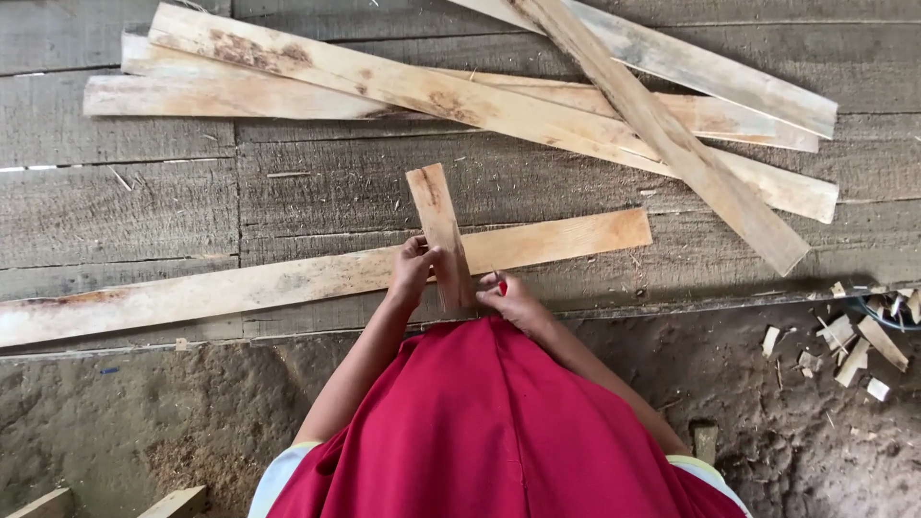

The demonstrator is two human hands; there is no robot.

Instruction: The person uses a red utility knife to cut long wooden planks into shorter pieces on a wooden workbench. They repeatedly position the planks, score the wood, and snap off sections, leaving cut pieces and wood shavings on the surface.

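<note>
My left hand grips the short wooden slat lying across the long slat near the plank tabletop's edge, my right hand pinching a red pencil, bare planks beyond.

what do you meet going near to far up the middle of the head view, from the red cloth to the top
red cloth garment → left hand and right hand → short upright wooden strip crossing the long pale wooden slat → bare grey plank surface → pile of long pale wooden slats
</note>
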